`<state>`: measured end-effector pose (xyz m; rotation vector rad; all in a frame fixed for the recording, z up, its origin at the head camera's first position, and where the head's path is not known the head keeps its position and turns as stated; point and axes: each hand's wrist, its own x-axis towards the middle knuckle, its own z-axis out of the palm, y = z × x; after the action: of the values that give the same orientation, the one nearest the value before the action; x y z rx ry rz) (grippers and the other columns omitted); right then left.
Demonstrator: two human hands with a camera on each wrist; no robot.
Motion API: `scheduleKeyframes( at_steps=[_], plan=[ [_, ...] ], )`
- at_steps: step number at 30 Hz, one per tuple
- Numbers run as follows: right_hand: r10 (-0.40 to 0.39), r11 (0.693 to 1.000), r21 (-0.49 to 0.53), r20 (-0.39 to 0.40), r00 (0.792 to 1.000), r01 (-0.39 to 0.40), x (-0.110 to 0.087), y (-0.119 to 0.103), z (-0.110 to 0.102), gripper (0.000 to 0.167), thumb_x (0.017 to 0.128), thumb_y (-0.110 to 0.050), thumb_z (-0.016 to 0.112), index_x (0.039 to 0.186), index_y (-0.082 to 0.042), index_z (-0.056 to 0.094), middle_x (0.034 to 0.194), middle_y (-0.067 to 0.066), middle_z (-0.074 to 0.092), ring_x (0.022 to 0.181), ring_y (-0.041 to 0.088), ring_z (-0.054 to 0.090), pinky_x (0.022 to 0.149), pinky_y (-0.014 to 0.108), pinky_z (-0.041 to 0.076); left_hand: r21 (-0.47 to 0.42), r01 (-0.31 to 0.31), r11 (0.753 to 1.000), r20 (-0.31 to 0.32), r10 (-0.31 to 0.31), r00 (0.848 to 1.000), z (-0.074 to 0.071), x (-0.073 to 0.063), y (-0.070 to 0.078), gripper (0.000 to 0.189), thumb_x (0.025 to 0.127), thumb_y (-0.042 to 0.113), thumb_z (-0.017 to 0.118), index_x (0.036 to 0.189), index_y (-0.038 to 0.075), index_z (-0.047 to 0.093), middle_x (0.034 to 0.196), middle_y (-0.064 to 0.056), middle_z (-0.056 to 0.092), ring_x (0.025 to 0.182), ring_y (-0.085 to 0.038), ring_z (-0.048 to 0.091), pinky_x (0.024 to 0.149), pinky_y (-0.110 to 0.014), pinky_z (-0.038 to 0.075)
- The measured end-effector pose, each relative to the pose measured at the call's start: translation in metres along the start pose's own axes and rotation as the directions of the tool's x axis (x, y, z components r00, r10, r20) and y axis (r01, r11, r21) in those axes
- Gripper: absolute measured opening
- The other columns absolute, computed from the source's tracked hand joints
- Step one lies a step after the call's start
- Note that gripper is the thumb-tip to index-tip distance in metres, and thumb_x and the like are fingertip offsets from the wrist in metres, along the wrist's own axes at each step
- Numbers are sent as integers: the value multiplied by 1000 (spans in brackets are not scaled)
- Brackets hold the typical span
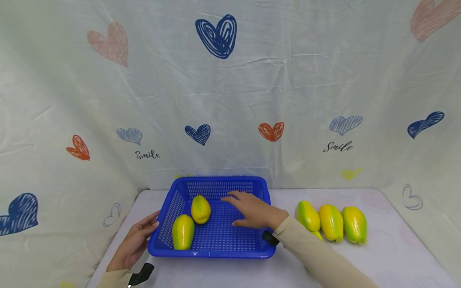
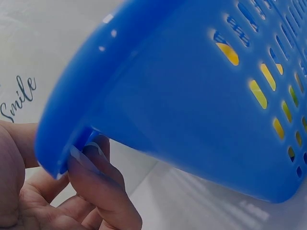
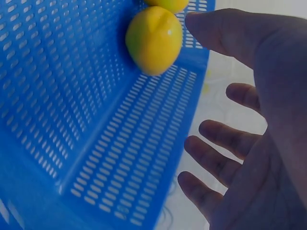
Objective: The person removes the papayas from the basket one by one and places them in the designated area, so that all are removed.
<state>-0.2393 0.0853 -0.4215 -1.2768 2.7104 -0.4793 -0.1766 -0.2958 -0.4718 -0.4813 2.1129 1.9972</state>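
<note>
A blue plastic basket [image 1: 230,254] stands on the table with two yellow-green papayas in its left half. One papaya [image 1: 183,232] lies near the front left corner, the other papaya [image 1: 201,209] farther back. My left hand [image 1: 134,242] grips the basket's left rim, and in the left wrist view its fingers [image 2: 103,187] curl under the lip. Over the right half of the basket hovers my right hand [image 1: 253,210], empty, fingers spread and pointing left. The right wrist view shows its thumb and fingers apart, with the farther papaya [image 3: 154,40] beyond the thumb.
Right of the basket, papayas lie side by side on the white table [image 1: 396,248]: a left one [image 1: 308,216], a middle one [image 1: 331,223] and a right one [image 1: 354,225]. Part of another shows by my right sleeve [image 1: 317,248]. A heart-printed curtain [image 1: 230,96] hangs behind.
</note>
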Motion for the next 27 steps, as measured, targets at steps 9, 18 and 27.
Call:
scheduleKeyframes(
  at_steps=[9, 18, 27],
  plan=[
    [38, 999, 4, 32, 999, -38, 25, -6, 16, 72, 97, -29, 80, 159, -16, 46, 161, 16, 45, 144, 33, 51, 119, 51, 41, -8, -7, 1000, -4, 7, 1000, 0, 0, -1, 61, 112, 17, 53, 166, 4, 29, 124, 5, 67, 105, -12, 64, 88, -28, 57],
    [55, 998, -8, 56, 997, -55, 48, -13, 29, 72, 97, -28, 80, 159, -15, 45, 164, 14, 42, 146, 33, 49, 120, 50, 40, -9, -5, 1000, -2, 5, 1000, 0, -1, -2, 61, 112, 17, 53, 166, 4, 29, 124, 5, 68, 105, -12, 64, 88, -27, 57],
    [62, 997, -40, 76, 995, -59, 71, -21, 41, 77, 97, -28, 80, 162, -16, 41, 169, 9, 36, 151, 33, 44, 124, 47, 35, -17, -5, 1000, 1, 5, 1000, 0, 0, -1, 61, 112, 17, 53, 167, 5, 28, 125, 6, 68, 105, -12, 64, 88, -27, 57]
  ],
)
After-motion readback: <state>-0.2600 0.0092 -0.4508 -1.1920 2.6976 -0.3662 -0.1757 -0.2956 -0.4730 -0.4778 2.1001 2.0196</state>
